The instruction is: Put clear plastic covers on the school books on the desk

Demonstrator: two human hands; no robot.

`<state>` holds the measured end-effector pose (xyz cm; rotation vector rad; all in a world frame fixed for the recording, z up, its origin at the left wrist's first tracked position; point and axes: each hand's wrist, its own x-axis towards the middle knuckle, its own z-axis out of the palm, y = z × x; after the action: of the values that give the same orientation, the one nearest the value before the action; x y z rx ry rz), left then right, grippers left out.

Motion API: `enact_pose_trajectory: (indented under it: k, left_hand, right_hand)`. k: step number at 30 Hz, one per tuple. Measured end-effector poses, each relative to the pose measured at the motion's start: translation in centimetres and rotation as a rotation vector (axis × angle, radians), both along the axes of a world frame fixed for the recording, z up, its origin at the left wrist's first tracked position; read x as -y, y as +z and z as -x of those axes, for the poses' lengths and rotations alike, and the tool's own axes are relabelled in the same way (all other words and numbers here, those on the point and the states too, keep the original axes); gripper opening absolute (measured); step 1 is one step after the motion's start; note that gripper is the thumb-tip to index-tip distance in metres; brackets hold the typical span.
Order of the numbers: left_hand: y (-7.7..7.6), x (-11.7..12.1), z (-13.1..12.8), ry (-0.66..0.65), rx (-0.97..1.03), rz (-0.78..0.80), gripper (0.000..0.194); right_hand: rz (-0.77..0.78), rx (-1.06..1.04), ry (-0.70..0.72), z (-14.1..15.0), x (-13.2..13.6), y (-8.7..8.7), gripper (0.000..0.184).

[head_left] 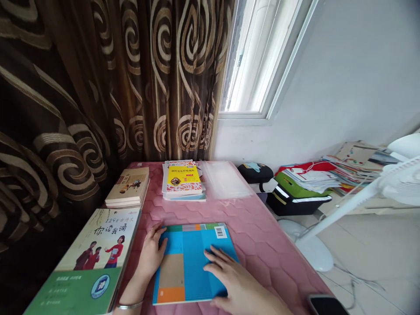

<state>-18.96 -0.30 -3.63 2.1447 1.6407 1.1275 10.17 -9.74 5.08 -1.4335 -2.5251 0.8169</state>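
A blue book (pixel 200 269) with tan and orange blocks lies closed on the pink quilted cover (pixel 259 262), its barcode side up. My left hand (pixel 152 249) rests along the book's upper left edge, thumb and fingers apart, touching it. Over the right part of the same book, my right hand (pixel 228 278) lies with its fingers spread on the surface. To the left of my left hand is a stack of large books, topped by a green and cream book (pixel 88 258).
Behind stand a stack of tan books (pixel 127 186), a pile under a yellow book (pixel 183 177), and clear plastic sheets (pixel 226 179). A phone-like dark object (pixel 328 305) lies near the right edge. A white fan (pixel 354 205), a black and green box (pixel 295 192) and papers stand beyond.
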Motion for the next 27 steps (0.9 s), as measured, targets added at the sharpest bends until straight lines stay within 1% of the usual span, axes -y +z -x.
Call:
enact_pose_trajectory:
  k: [3, 6, 8, 12, 15, 17, 19, 21, 24, 25, 27]
  left_hand:
    - [0.1, 0.0, 0.1, -0.02, 0.008, -0.004, 0.033]
    - [1.0, 0.4, -0.2, -0.074, 0.013, 0.026, 0.034]
    - [2.3, 1.0, -0.6, -0.168, 0.034, 0.09, 0.033]
    - [5.7, 3.2, -2.0, -0.422, 0.068, 0.271, 0.028]
    - [8.0, 5.1, -3.0, -0.556, -0.008, 0.4, 0.039]
    - [8.8, 6.2, -3.5, -0.621, -0.065, 0.451, 0.044]
    - [9.1, 7.0, -3.7, -0.629, -0.081, 0.466, 0.041]
    - [9.0, 7.5, -3.6, -0.577, -0.051, 0.463, 0.032]
    - [8.8, 7.7, -3.3, -0.508, -0.009, 0.46, 0.016]
    - [8.8, 7.6, -3.2, -0.495, -0.007, 0.46, 0.017]
    - [8.8, 7.5, -2.9, -0.44, -0.004, 0.459, 0.026]
  right_hand:
    - [-0.028, -0.014, -0.028, -0.4, 1.0, -0.4, 0.05]
    - [-0.067, -0.06, -0.025, -0.8, 1.0, -1.0, 0.048]
    - [-0.086, -0.091, -0.018, -1.0, 0.9, -1.2, 0.048]
    - [-0.07, -0.111, -0.034, -1.1, 0.6, -0.9, 0.043]
    - [-0.056, -0.155, -0.036, -1.2, 0.4, -0.8, 0.035]
    - [-0.054, -0.204, -0.037, -1.3, 0.2, -0.8, 0.031]
    - [-0.055, -0.247, -0.04, -1.4, 0.0, -0.8, 0.027]
    - [-0.062, -0.264, -0.054, -1.5, -0.2, -0.7, 0.024]
    - [-0.093, -0.211, -0.119, -1.6, -0.2, -0.5, 0.032]
    - [-0.113, -0.183, -0.146, -1.6, -0.2, -0.3, 0.034]
    - [-0.167, -0.128, -0.197, -1.5, -0.2, -0.1, 0.034]
